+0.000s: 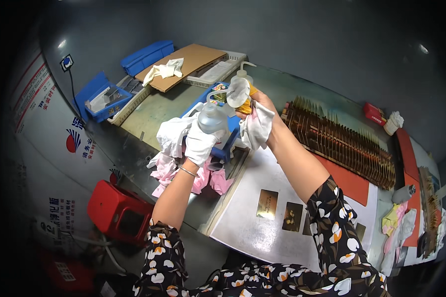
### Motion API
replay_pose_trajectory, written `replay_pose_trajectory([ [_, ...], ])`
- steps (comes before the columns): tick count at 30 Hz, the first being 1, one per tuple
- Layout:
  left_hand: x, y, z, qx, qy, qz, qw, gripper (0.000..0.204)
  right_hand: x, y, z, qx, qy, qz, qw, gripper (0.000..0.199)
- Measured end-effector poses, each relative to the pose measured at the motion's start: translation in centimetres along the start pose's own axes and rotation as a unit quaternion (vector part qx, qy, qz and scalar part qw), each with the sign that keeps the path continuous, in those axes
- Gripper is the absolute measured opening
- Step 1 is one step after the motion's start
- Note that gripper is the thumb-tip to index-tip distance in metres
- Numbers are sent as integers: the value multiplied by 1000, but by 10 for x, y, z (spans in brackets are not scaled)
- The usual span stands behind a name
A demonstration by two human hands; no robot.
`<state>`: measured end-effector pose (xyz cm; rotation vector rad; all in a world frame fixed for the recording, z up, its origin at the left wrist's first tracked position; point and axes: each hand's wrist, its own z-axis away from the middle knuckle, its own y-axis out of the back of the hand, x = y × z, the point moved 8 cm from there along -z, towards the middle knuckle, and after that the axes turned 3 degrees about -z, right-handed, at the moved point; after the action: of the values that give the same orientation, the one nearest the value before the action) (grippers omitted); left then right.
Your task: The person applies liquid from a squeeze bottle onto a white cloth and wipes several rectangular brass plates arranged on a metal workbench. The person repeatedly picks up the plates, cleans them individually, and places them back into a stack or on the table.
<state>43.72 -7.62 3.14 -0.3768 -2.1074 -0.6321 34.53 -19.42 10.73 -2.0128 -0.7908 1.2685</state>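
Observation:
My left hand (201,144), in a white glove, is wrapped round a translucent squeeze bottle (212,120) with a bent spout. The spout points toward a greyish-white round pad (238,92) with yellow material at its edge. My bare right hand (263,105) grips that pad, and a white cloth (257,126) with a pinkish patch hangs from the same hand. Just behind the pad stands another spouted bottle (242,74), partly hidden. Under both hands is a blue bin (232,140); white cloth (172,134) lies beside my glove and pink cloths (221,182) lie below it.
Gold-coloured plates (267,203) and a dark plate (293,217) lie on the white board (248,232). A long rack of upright plates (339,143) fills the right side. Cardboard (191,59) bearing a glove (164,70) is at the back; a red stool (115,208) stands left.

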Motion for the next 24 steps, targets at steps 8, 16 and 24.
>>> replay_pose_trajectory([
  [8, 42, -13, 3, -62, -19, -204, 977, 62, -27, -2, 60, 20, -1, -84, 996, 28],
  [16, 163, -77, 83, -97, -259, -9, 961, 55, -79, -32, 368, 331, 83, 88, 936, 16],
  [24, 336, -363, 282, -564, -393, 81, 722, 44, -196, -56, 734, 660, 48, 605, 443, 16],
])
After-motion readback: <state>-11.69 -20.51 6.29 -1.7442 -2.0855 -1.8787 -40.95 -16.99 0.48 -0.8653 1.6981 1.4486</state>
